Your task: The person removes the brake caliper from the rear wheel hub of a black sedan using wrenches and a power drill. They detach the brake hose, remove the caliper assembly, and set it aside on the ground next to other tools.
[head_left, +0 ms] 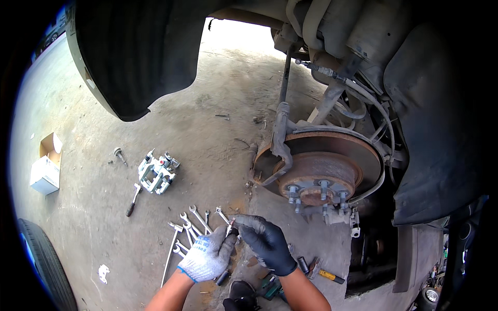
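My left hand [207, 254], in a white knit glove with blue print, is closed around a small shiny metal part [231, 228] with a reddish spot. My right hand [265, 243], in a black glove, meets it from the right, its fingertips pinched at the part's upper end. The part's kind is too small to tell, and the fingers hide some of it. Several combination wrenches [199, 217] lie fanned out on the concrete just beyond my left hand. Ahead on the right is a rusty brake disc [332, 155] with bare wheel studs [323, 189].
A silver brake caliper [157, 172], a ratchet [134, 200] and a bolt [120, 155] lie on the left. Farther left are an open box [46, 168] and a tyre [44, 264]. A yellow-handled hammer [329, 276] lies right of my right forearm. Dark fender lining [140, 52] hangs overhead.
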Action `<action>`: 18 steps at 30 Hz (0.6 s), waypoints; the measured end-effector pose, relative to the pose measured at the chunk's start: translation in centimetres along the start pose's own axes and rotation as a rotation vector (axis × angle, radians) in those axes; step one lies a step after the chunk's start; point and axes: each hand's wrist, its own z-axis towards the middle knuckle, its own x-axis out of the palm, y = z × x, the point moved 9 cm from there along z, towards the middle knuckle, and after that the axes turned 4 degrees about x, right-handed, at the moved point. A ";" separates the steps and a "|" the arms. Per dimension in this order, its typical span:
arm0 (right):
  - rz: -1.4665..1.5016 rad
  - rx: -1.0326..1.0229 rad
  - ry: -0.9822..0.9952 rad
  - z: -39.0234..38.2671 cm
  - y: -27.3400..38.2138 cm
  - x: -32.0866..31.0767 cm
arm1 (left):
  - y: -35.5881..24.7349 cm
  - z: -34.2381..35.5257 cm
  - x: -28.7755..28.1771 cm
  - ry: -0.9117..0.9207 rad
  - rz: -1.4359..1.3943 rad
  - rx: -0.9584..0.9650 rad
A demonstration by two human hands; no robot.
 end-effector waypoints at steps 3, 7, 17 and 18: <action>-0.077 -0.029 0.007 2.4 0.7 -0.2 | -1.8 0.9 0.4 0.002 -0.064 -0.002; -0.099 -0.053 0.072 3.8 1.0 0.1 | -1.7 1.3 0.3 -0.050 -0.134 0.008; -0.251 -0.161 -0.256 5.9 2.7 -3.2 | 0.0 1.9 2.5 -0.200 -0.403 0.060; -0.338 -0.227 -0.273 5.9 3.4 -2.9 | 1.2 2.0 3.8 -0.178 -0.554 0.027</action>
